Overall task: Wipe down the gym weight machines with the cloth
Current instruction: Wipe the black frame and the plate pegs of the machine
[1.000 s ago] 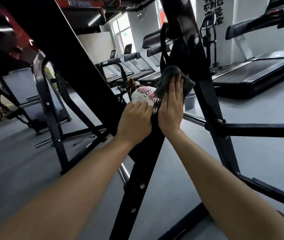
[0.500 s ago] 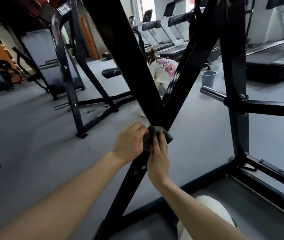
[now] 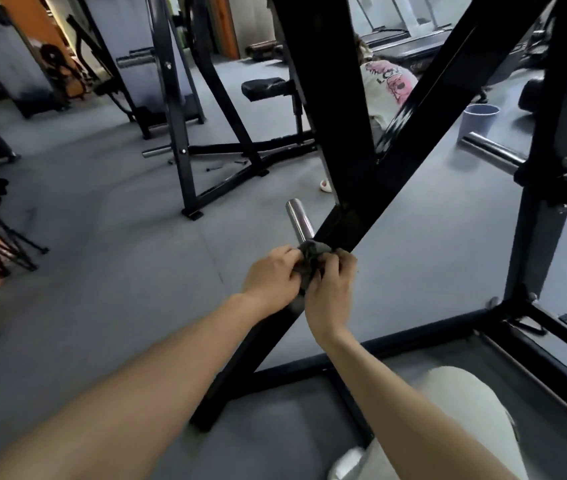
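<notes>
A black steel weight machine frame (image 3: 410, 133) crosses the view, its diagonal beams meeting at the middle. A dark grey cloth (image 3: 311, 259) is bunched around the lower diagonal beam, just below a chrome peg (image 3: 297, 220) that sticks out of the frame. My left hand (image 3: 271, 278) grips the cloth from the left. My right hand (image 3: 330, 292) grips it from the right, fingers curled over the beam. Much of the cloth is hidden between the two hands.
Another black rack (image 3: 178, 109) with a padded seat (image 3: 264, 87) stands behind on the grey floor. A person in a white and pink shirt (image 3: 387, 84) crouches beyond the frame. A grey bucket (image 3: 477, 121) sits at right near a second chrome peg (image 3: 493, 152). My knee (image 3: 462, 403) is at bottom right.
Both hands have slid the cloth down the diagonal beam from high up to below the junction. My view tilted downward, and the chrome peg has come into sight.
</notes>
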Tool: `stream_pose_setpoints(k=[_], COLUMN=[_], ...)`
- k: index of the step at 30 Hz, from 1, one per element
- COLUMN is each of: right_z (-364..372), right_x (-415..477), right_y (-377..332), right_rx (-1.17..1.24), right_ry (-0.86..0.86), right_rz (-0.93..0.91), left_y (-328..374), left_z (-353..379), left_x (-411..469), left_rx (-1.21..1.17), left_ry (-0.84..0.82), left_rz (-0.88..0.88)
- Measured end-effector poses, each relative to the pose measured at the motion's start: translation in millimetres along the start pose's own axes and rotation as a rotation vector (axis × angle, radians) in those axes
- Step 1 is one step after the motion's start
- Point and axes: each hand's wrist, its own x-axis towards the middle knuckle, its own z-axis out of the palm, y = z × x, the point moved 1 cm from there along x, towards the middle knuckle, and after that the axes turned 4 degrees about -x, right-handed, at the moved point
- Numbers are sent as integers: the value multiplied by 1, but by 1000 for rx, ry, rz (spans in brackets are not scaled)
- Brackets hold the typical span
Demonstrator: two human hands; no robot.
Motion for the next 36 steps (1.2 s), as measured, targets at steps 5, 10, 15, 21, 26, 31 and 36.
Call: stream_pose_setpoints(k=[5, 10, 15, 21, 26, 31, 36], right_z=[16, 14, 29, 18, 7, 23, 74], right_x=[-29, -4, -23, -23, -6, -5, -58], right_y=[23, 3, 14, -1, -13, 15, 29], right_rx=[32, 197, 92, 188, -114, -736, -1047], right_ry=[-69, 135, 33, -15, 42, -230, -695], right_rz=[184, 275, 267, 180, -343, -587, -825], left_y=[-12, -15, -21, -39, -55, -71, -101], left_z=[20, 20, 28, 49, 49, 55, 86], left_x=[-19, -19, -20, -43, -52, -51, -74], left_rx=[-101, -133, -174, -224, -248, -312, -371], left_ry=[-107, -30, 8, 12, 48, 31, -28], left_rz=[-143, -142, -200, -296, -323, -372, -557])
